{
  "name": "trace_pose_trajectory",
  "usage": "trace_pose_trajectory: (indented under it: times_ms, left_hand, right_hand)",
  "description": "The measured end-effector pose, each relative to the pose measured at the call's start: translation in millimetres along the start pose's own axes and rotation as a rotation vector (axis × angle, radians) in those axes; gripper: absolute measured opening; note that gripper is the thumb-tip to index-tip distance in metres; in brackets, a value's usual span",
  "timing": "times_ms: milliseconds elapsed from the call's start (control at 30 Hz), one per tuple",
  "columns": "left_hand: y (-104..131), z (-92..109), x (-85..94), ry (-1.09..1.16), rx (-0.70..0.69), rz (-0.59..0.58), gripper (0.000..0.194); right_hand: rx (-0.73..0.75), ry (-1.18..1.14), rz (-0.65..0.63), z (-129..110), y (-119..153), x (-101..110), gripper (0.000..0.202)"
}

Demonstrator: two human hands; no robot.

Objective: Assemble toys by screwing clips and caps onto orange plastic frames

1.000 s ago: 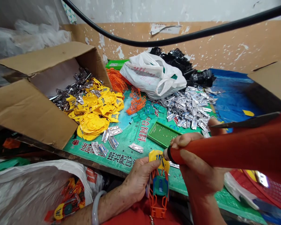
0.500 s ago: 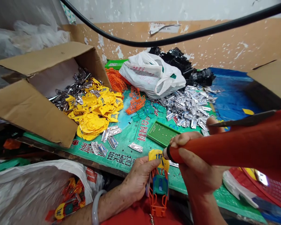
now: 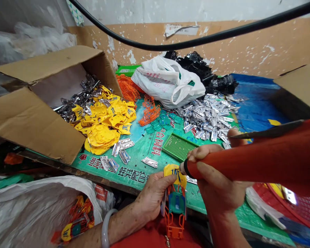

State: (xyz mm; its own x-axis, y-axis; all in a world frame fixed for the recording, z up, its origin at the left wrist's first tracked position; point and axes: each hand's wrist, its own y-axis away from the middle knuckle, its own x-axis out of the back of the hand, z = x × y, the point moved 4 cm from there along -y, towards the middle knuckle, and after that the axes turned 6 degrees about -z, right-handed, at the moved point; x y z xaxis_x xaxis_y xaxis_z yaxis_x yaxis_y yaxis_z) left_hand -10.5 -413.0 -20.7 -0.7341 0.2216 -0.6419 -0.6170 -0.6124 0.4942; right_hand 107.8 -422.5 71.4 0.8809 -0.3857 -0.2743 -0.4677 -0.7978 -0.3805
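My left hand (image 3: 155,193) pinches a toy car assembly by its yellow front piece (image 3: 175,175). Below the yellow piece, the assembly shows an orange frame (image 3: 174,230), a green middle part (image 3: 177,203) and silvery side pieces. My right hand (image 3: 217,182) is wrapped round a red power tool (image 3: 253,163), fingers above and thumb below. The tool's metal tip touches or nearly touches the yellow piece; the exact contact point is hidden. A green tray (image 3: 179,147) with a grid of holes lies just behind both hands.
An open cardboard box (image 3: 38,120) spills yellow parts (image 3: 103,136) and silver ones. Further back are orange frames (image 3: 149,111), a white bag (image 3: 167,82), black parts (image 3: 196,67) and silver pieces (image 3: 209,117). A plastic sack (image 3: 36,213) holds assemblies at lower left. A red basket (image 3: 305,210) stands right.
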Motion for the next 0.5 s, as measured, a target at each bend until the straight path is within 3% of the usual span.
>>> trace_pose_trajectory:
  times_ms: [67, 233, 400, 500]
  left_hand:
    - [1.1, 0.7, -0.9, 0.003, 0.004, 0.006, 0.033]
    - [2.3, 3.2, -2.5, 0.009, -0.003, 0.002, 0.032]
    - [0.4, -0.6, 3.0, -0.077, -0.012, 0.052, 0.028]
    - [-0.4, -4.2, 6.0, -0.139, -0.017, 0.074, 0.029]
  right_hand:
    - [0.002, -0.007, 0.004, -0.5, -0.3, -1.5, 0.02]
    - [-0.005, -0.028, 0.031, 0.5, 0.5, -1.5, 0.061]
    - [-0.01, 0.043, 0.0, 2.5, 2.5, -0.3, 0.024]
    - [0.017, 0.012, 0.015, 2.0, 4.5, -0.2, 0.042]
